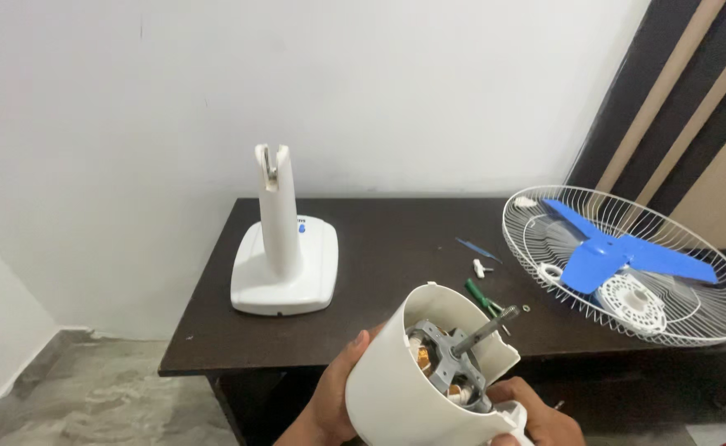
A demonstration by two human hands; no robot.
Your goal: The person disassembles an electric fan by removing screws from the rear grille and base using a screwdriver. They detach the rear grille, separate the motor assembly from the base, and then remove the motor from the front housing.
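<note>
Spanning the width of the view, a dark wooden table (396, 248) carries the parts of a dismantled fan: a white wire grille (709, 318) lies flat at the right like a tray with the blue blade (619, 252) resting in it, and the white stand (284, 248) sits upright at the left. Nearer the camera, the white motor housing (412, 388) is tilted so its open end faces up, showing the motor and its shaft (487, 328). The left hand (338, 396) wraps the housing's side with curled fingers while the right hand (536, 417) grips underneath, and small bits, a green screwdriver (482, 296) among them, lie just beyond.
</note>
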